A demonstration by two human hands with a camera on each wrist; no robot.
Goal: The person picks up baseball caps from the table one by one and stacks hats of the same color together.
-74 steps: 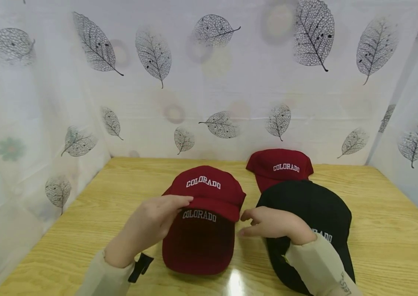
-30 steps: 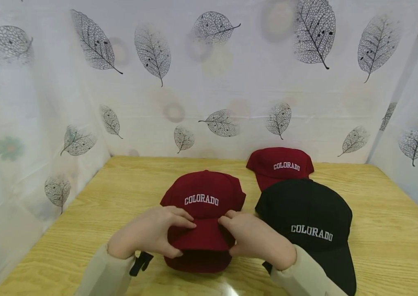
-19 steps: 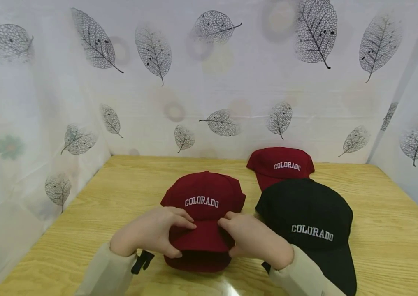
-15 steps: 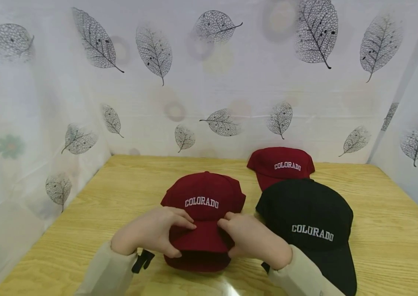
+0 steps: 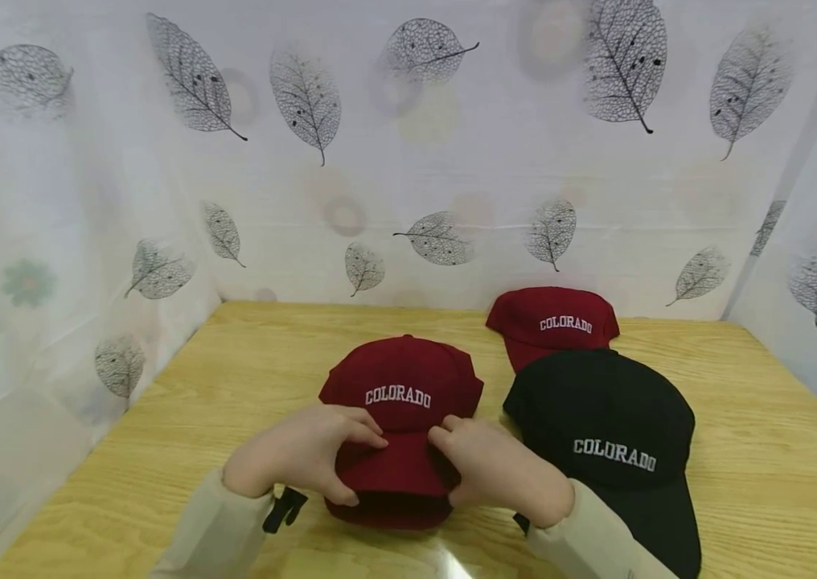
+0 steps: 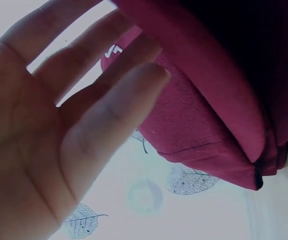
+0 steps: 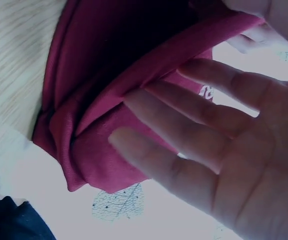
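In the head view, a red baseball cap lettered COLORADO sits nested on top of another red cap, whose brim shows below. My left hand holds the left edge of the upper brim, fingers over it and thumb at its lower edge. On the opposite side my right hand holds the brim's right edge the same way. The left wrist view shows the thumb against the curved red brim. In the right wrist view, extended fingers lie along the upper brim, with the dark gap between the two brims beside them.
A black COLORADO cap lies close on the right, brim toward me. Behind it, partly covered, is another red cap. The wooden table backs onto a leaf-print curtain. A small black strap shows near my left wrist.
Both hands have come in from beside the upper cap onto its brim, which has tilted down over the lower cap's lettering. In the last half second the hands and caps hold nearly still.
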